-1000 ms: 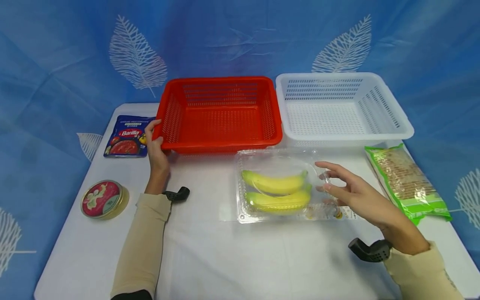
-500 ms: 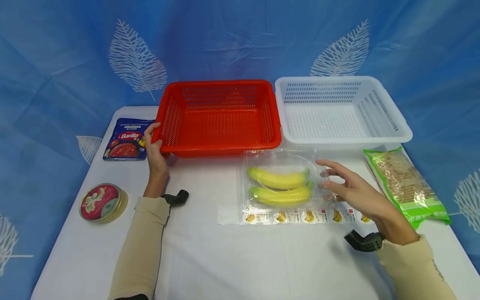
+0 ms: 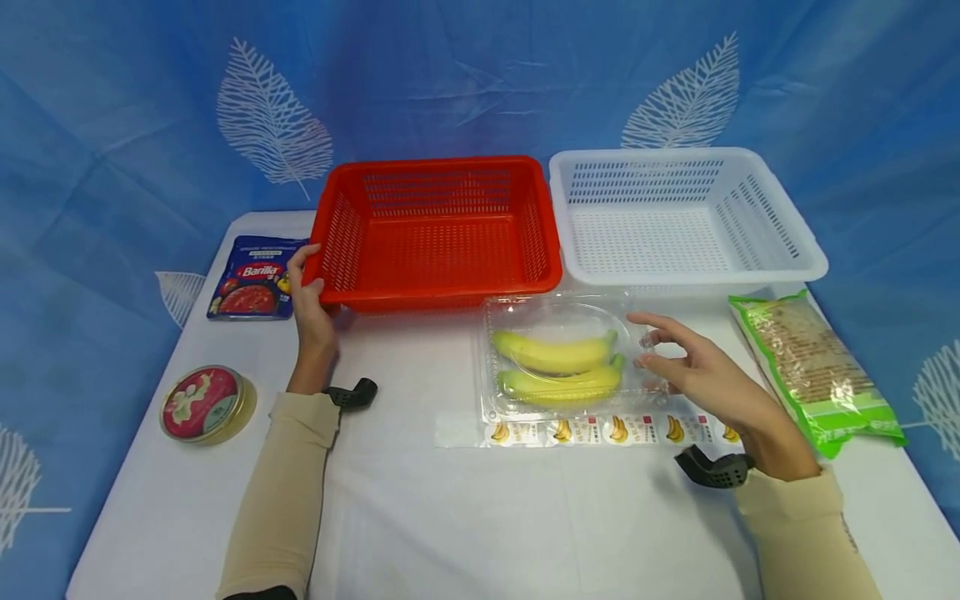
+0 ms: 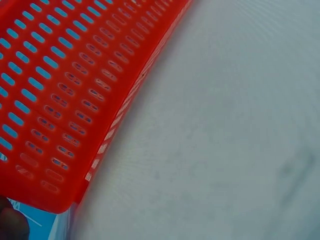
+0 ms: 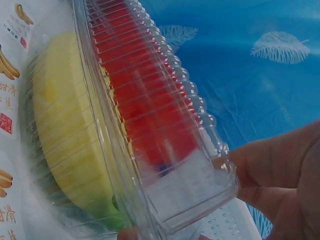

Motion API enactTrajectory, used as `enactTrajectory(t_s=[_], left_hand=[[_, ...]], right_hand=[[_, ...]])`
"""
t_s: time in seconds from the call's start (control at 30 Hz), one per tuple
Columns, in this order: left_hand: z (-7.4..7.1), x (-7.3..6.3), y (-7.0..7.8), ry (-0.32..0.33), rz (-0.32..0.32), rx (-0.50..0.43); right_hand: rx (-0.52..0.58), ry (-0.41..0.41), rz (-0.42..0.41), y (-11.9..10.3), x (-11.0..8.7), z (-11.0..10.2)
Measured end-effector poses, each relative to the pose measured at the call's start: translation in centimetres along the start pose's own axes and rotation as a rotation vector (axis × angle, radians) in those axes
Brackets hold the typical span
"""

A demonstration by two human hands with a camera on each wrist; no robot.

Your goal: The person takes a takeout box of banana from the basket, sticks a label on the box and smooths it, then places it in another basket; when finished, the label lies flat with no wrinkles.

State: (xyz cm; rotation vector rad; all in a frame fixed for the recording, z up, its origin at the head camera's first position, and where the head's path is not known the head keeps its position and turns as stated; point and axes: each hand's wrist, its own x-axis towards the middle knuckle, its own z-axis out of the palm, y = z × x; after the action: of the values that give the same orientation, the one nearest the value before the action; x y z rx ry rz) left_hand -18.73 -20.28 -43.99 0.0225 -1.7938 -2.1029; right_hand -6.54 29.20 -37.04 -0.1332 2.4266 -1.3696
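Observation:
My left hand (image 3: pixel 311 308) holds the left front corner of the red basket (image 3: pixel 442 297), thumb and fingers at its rim. A fingertip shows dark beside the basket corner in the left wrist view. With my right hand (image 3: pixel 716 379) I pinch the right end of a clear plastic clamshell box (image 3: pixel 517 310), lid down. Two yellow bananas (image 3: pixel 558 387) lie inside it. The right wrist view has the box's ribbed wall (image 5: pixel 185 215) close up, tilted, with fingers at its end. Along the box's near side runs a strip of banana labels (image 3: pixel 618 431) on the white table.
To the right of the red basket stands a white basket (image 3: pixel 690 277). A green and clear food bag (image 3: pixel 817 367) lies on the far right. At left are a Barilla sauce pouch (image 3: pixel 251 283) and a round tin (image 3: pixel 202 404).
The box has shifted slightly away and right with my right hand, and the label strip in front of it has come into view. My left hand has stayed on the red basket.

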Motion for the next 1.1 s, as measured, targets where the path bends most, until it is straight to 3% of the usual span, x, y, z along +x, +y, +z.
enactTrajectory(t_s=[0.33,0.53,0.77,0.9,1.0,1.1], left_hand=[[0.4,0.2,0.3,-0.003,-0.034,0.072],[0.0,0.2,0.6,0.03,-0.03,0.109],[-0.7,-0.3,1.0,0.13,0.134,0.171],[-0.5,-1.2,2.2,0.148,0.299,0.231],[0.0,-2.5,3.5,0.141,0.442,0.281],[0.8,-4.1,4.8,0.079,0.521,0.33]], right_hand=[[0.03,0.021,0.007,0.0,0.2,0.2],[0.044,0.019,-0.009,-0.1,0.3,0.5],[0.049,0.018,-0.026,0.0,0.1,0.8],[0.073,0.081,-0.066,0.1,-0.2,1.0],[0.066,0.226,-0.12,-0.2,-0.6,1.4],[0.107,0.466,-0.171,-0.5,-0.9,1.9]])
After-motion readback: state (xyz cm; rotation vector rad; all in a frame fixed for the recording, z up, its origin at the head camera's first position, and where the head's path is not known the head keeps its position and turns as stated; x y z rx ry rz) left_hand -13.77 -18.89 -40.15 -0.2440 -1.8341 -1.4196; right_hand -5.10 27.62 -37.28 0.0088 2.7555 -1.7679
